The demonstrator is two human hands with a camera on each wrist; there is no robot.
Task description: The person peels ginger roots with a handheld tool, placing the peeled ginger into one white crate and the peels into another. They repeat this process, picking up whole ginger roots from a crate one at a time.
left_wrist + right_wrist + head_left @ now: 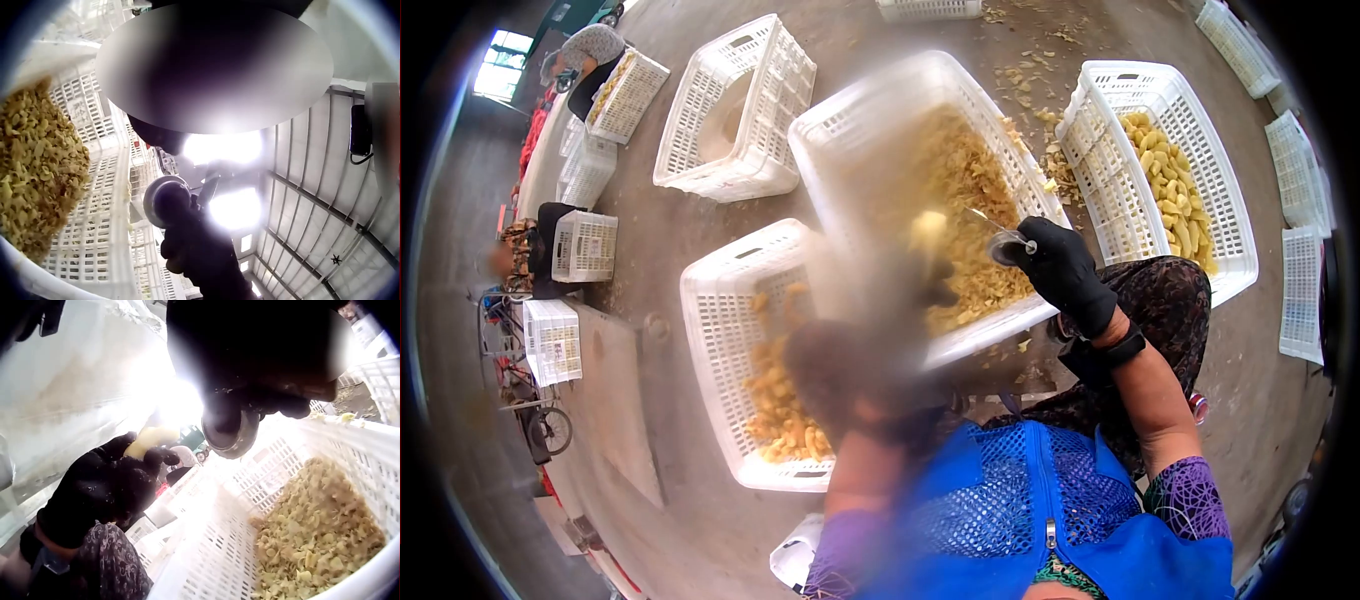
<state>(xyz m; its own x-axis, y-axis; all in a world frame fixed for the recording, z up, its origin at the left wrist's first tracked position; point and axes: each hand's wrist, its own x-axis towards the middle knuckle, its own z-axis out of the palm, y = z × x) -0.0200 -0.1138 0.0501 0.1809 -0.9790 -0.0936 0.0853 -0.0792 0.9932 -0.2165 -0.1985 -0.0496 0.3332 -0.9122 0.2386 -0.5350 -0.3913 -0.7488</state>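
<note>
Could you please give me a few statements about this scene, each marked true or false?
1. The right hand holds a metal tool. True.
2. The left hand holds nothing. False: it grips a pale yellow piece.
3. The vest is red. False: it is blue.
4. The middle crate holds peelings. True.
5. Scraps lie on the floor. True.
6. The crate right of the middle one is empty. False: yellow pieces lie in it.
</note>
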